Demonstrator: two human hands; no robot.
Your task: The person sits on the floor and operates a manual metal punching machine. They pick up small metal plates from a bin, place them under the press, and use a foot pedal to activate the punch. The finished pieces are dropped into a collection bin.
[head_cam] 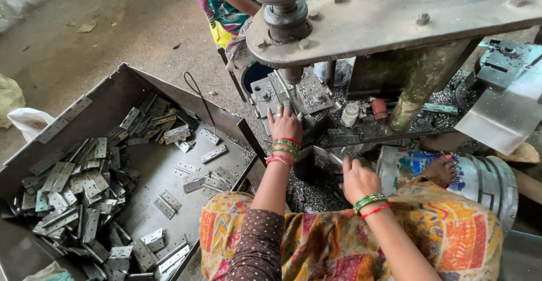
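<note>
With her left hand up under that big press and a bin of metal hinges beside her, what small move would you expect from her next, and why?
Probably she draws the left hand back from the die plate, since its fingers rest right under the press ram. The right hand sits low by the machine's base; what it touches is hidden. The hinges wait in the metal bin on her left.

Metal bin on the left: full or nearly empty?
Partly full: metal bin holds hinge plates heaped on its left, with bare floor showing at the middle.
</note>
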